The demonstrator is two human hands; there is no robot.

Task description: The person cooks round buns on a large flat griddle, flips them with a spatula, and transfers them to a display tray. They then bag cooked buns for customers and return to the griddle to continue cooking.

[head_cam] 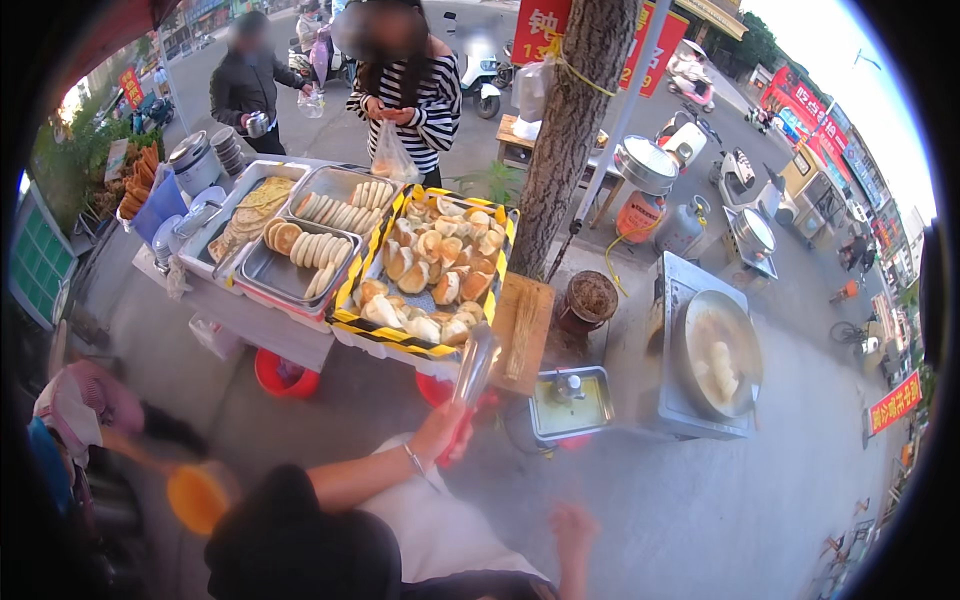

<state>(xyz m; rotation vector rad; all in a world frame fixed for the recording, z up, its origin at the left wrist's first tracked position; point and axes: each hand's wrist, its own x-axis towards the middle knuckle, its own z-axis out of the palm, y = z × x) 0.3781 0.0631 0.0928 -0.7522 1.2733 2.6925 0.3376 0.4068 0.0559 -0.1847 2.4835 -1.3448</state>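
My left hand (442, 435), with a bracelet at the wrist, grips the red handle of metal tongs (474, 367). Their metal end lies over the near right corner of a big tray edged in yellow-and-black tape (405, 337), which holds many browned, folded bread pieces (431, 247). My right hand (574, 525) is low in front of my pale apron (442, 517), touching nothing visible; blur hides its fingers. Left of the taped tray, metal trays hold round pale flatbreads (315, 250) and thin flat pancakes (262, 202).
A wide pan (720, 352) with pale dough pieces in liquid sits on a metal stove at right. Nearer are a shallow tray of yellowish liquid (571, 405), a wooden board (517, 337) and a tree trunk (570, 135). Two people stand across the table; another is at lower left.
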